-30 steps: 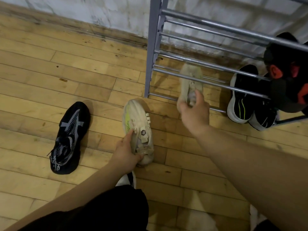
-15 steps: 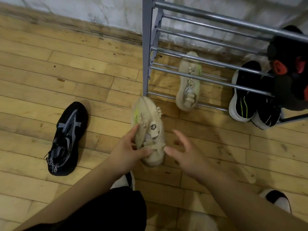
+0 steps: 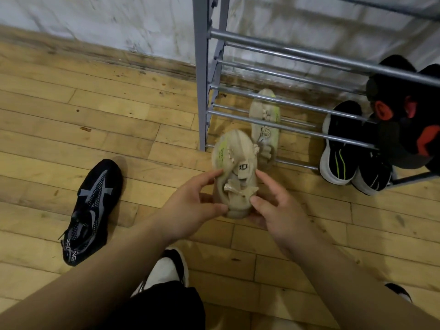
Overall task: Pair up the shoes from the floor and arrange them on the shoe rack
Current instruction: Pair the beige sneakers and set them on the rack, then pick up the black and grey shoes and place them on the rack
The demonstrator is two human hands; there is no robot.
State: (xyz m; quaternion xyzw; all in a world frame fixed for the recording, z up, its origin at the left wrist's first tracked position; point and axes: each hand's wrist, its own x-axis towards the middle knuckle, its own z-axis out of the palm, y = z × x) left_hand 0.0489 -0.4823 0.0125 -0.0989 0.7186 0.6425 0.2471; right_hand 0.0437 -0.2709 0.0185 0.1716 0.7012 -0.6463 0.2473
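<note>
since a moment ago the right hand [image 3: 277,206] has closed in; black shoe [image 3: 91,208] lies on the floor at left; left hand [image 3: 192,206] and right grasp the beige shoe [image 3: 234,172] before the shoe rack [image 3: 285,110], its mate [image 3: 265,129] on the bottom rails.

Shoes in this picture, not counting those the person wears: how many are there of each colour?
Beige: 2
Black and grey: 1
Black with white sole: 2
Black and red: at least 1, count unclear
Total: at least 6
</note>
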